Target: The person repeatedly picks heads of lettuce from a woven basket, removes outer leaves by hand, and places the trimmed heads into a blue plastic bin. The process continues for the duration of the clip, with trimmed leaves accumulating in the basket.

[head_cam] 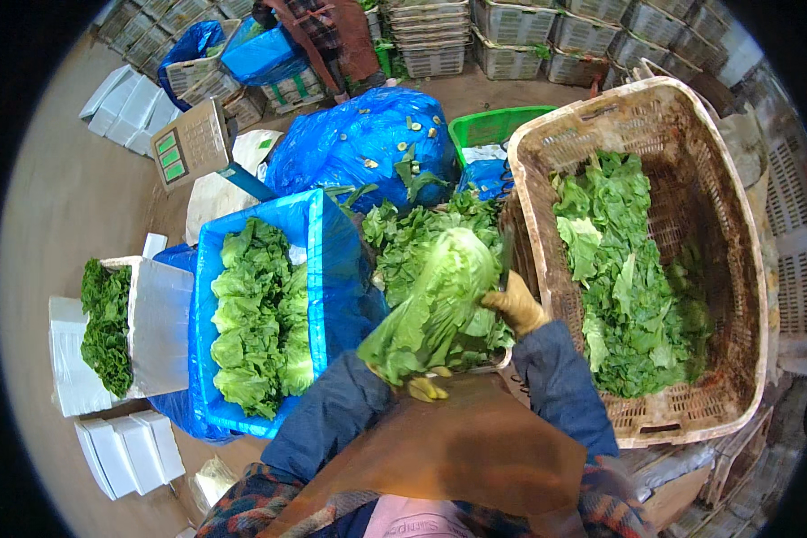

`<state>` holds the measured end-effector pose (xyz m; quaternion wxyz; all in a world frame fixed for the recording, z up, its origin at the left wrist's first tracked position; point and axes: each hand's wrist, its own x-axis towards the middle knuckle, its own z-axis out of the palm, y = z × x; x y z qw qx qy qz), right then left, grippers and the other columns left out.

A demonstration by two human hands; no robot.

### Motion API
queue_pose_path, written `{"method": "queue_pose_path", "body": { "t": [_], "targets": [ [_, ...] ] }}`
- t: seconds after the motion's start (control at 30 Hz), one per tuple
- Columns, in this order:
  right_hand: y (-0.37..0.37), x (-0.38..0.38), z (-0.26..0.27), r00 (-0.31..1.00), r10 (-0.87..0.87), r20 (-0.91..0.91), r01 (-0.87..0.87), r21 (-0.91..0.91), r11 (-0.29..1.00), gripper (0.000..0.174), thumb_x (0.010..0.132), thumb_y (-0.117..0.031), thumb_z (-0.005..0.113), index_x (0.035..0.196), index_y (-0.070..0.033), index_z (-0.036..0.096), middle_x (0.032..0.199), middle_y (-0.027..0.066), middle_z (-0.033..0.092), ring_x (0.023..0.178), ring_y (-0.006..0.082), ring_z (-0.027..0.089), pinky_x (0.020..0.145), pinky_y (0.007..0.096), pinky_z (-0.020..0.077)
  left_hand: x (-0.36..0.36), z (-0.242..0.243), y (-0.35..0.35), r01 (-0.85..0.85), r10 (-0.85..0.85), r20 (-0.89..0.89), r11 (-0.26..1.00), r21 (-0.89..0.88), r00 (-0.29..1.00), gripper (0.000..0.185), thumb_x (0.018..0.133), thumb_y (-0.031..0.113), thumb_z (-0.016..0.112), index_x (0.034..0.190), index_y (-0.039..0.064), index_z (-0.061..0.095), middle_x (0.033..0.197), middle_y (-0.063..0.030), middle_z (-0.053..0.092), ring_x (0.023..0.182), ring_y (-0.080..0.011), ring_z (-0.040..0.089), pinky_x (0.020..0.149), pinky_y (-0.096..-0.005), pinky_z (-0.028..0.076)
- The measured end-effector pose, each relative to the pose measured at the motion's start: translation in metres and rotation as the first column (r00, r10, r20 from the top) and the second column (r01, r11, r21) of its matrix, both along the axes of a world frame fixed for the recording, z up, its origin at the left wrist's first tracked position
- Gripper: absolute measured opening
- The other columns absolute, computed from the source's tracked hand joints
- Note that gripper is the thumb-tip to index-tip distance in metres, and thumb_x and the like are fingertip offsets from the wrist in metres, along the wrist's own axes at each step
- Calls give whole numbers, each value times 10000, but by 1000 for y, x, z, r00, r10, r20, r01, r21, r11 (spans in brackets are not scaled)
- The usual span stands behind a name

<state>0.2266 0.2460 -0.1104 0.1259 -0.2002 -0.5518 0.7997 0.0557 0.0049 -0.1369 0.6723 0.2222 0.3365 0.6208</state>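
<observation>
A large head of leafy green lettuce [458,276] is held in front of my apron, its pale rounded end pointing up and away. My left hand [425,388], in a yellowish glove, supports its leafy end from below; leaves cover most of that hand. My right hand [519,306], also gloved, grips what looks like a knife [508,250], its narrow dark blade upright beside the lettuce. The right thumb reaches to the lettuce's side. Beneath and behind lies a heap of loose lettuce leaves [407,252].
Left stands a blue-lined crate [316,269] of lettuce heads, beyond it a white foam box [161,323] of greens. A dirty plastic crate [746,269] with leaves is at right. Ahead are a blue plastic bag [363,138], a scale display [191,142] and another person [360,40].
</observation>
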Motion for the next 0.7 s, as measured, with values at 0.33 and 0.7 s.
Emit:
{"method": "queue_pose_path", "body": {
  "t": [0.33,0.7],
  "targets": [
    [-74,-4,26,998,-65,-13,66,136,988,793,703,-82,903,1385,-35,501,1238,69,625,1116,161,577,974,323,501,-42,76,14,-27,-134,-706,977,-211,695,1109,681,39,897,1576,76,243,1461,-122,514,1339,-223,477,1101,-370,412],
    [-20,18,78,896,-109,431,-388,877,282,527,811,-74,717,1321,-110,584,1082,152,671,1002,347,670,863,418,550,-36,101,6,-113,-344,-929,926,-360,136,1202,558,517,924,1495,-4,379,1391,-272,545,1291,-368,550,1085,-382,456]
  ]
}}
